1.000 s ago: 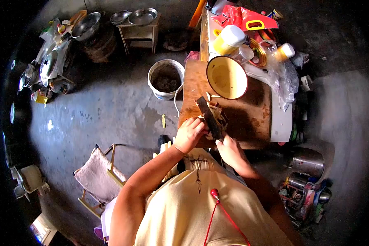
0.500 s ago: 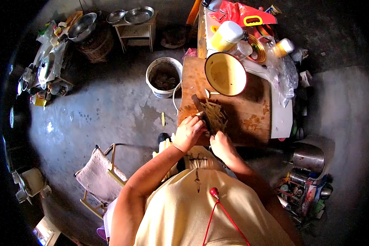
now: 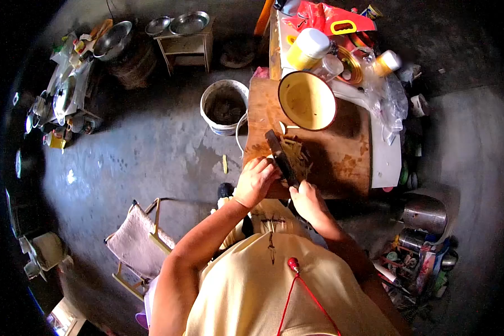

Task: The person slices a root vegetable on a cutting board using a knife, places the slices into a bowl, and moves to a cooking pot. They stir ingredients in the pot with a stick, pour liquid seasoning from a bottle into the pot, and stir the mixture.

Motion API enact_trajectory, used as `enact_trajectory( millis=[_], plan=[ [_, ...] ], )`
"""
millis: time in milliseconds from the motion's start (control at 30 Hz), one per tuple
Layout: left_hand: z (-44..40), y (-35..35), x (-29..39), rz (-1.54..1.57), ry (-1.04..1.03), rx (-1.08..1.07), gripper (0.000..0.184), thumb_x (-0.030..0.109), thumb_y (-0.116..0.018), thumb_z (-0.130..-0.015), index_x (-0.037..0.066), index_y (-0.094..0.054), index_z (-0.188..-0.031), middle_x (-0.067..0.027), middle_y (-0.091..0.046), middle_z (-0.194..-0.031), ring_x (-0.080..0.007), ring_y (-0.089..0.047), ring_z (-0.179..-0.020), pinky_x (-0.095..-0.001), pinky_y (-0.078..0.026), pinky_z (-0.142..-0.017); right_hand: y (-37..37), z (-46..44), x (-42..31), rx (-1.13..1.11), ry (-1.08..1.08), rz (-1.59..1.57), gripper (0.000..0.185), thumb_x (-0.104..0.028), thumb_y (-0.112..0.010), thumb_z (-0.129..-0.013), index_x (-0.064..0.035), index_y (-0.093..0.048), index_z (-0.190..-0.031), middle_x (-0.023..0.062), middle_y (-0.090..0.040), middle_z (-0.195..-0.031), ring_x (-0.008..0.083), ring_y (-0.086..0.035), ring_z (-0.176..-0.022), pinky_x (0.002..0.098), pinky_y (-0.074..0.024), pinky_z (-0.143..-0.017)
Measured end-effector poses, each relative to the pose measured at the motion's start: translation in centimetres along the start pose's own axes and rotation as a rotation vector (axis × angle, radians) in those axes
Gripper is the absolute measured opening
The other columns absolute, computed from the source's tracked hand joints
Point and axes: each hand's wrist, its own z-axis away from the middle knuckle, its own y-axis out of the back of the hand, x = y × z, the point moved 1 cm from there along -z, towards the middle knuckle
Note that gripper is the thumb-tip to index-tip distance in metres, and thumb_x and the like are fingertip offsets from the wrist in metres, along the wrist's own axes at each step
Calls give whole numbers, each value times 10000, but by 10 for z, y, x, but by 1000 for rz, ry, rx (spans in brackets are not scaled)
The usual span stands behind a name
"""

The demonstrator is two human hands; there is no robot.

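My right hand (image 3: 307, 200) is closed round the handle of a kitchen knife (image 3: 279, 152). The dark blade points away from me across a wooden board (image 3: 347, 148). To the blade's right lies a heap of thin, pale brownish cut strips (image 3: 298, 159), partly covered by the knife. Just left of the blade, my left hand (image 3: 256, 182) rests at the board's edge with bent fingers. A small pale bit shows at its fingertips; what they press on is mostly hidden. Beyond the strips stand a cream enamel bowl (image 3: 308, 103) with a dark rim and a small white piece (image 3: 288, 127).
A white bucket (image 3: 206, 115) with dark contents stands on the floor left of the board. Jars (image 3: 309, 47), plastic bags (image 3: 389, 106) and a red bag (image 3: 319, 17) crowd the far right. A folding chair (image 3: 137, 241) is at lower left.
The knife has shifted slightly right and turned, so more of its blade face shows and it covers more strips. My right hand moved a little right; my left hand stays about where it was.
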Motion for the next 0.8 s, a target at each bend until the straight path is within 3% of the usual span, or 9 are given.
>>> enact_trajectory(
  millis=[100,200,267,433,500,567,633,800],
  plan=[
    [0,1,1,-24,-11,18,163,140,-647,-714,56,-563,-826,-105,-521,-800,-306,-511,-813,-389,-432,-707,6,11,-2,57,72,43,269,-155,-489,-864,79,-451,-991,318,-517,-930,436,-519,-858,479,-416,-772],
    [-2,3,3,-25,-41,46,159,128,-640,-708,52,-555,-818,-103,-521,-803,-306,-513,-818,-393,-433,-706,14,22,-13,191,135,-97,333,-249,-519,-830,76,-526,-903,307,-563,-833,458,-549,-822,478,-445,-718],
    [-3,3,3,-18,-39,35,160,122,-636,-704,51,-553,-821,-103,-522,-805,-307,-515,-819,-394,-434,-705,21,22,-14,-7,43,-11,344,-248,-510,-833,78,-517,-940,314,-559,-877,461,-542,-862,477,-439,-754],
    [-3,4,1,6,-20,17,183,121,-631,-694,49,-550,-841,-104,-527,-827,-312,-520,-812,-397,-440,-698,21,28,4,-61,-5,95,357,-243,-494,-843,96,-491,-954,325,-548,-912,455,-536,-907,472,-440,-753],
    [-5,3,1,15,-18,39,188,126,-636,-693,51,-551,-844,-103,-526,-827,-312,-520,-809,-395,-442,-695,17,20,4,-90,32,60,259,-187,-504,-852,68,-460,-872,306,-523,-861,437,-529,-852,485,-418,-753],
    [-4,3,1,22,-22,56,193,131,-640,-693,53,-552,-846,-102,-526,-827,-312,-519,-806,-392,-443,-692,14,8,-8,-129,-10,83,275,-197,-518,-845,73,-468,-855,311,-535,-848,449,-543,-823,494,-432,-716],
    [-4,1,1,13,29,16,196,138,-649,-697,59,-557,-851,-99,-527,-821,-309,-516,-795,-387,-445,-687,1,-3,-9,-5,-56,39,376,-272,-524,-829,103,-536,-843,320,-563,-844,449,-558,-853,471,-449,-727],
    [-3,2,3,21,16,29,180,132,-651,-707,62,-564,-848,-99,-523,-816,-306,-511,-785,-385,-446,-686,-7,-15,4,73,1,51,375,-277,-561,-803,97,-544,-828,311,-572,-828,443,-572,-822,469,-468,-689]
  ],
)
